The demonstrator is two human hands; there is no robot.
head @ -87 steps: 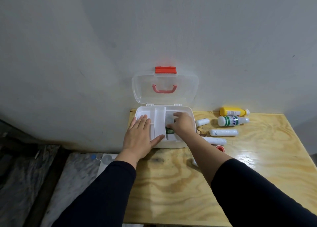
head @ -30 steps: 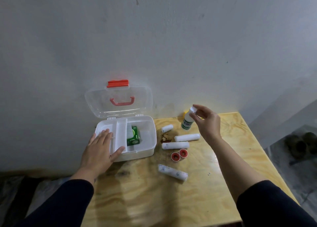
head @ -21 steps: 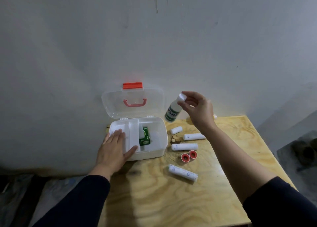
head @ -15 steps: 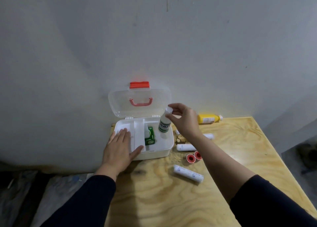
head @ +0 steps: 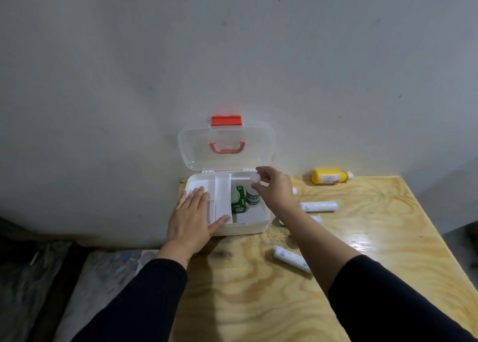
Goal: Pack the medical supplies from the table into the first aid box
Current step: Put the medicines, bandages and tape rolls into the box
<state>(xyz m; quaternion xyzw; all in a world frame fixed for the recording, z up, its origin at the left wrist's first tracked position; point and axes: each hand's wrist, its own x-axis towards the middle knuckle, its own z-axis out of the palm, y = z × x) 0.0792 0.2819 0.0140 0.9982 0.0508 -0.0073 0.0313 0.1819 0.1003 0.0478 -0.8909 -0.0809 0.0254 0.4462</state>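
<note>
The white first aid box (head: 248, 228) stands open at the table's back left, its clear lid (head: 261, 145) leaning on the wall. My left hand (head: 192, 219) lies flat on the box's left tray. My right hand (head: 275, 188) pinches the cap of a white bottle with a green label (head: 252, 199), which stands upright in the right compartment beside a green packet (head: 240, 200). On the table lie a yellow bottle (head: 329, 176) and white gauze rolls (head: 319, 206) (head: 291, 259); my right forearm hides other items.
The wooden table (head: 375, 238) ends close on the left, just past the box, with a drop to dark floor clutter (head: 51, 277). A grey wall (head: 232, 57) rises directly behind the box. The table's right edge runs beside a grey floor.
My right hand carried the white and green bottle from the table's right side leftward and lowered it upright into the box's right compartment. The left hand stayed on the box.
</note>
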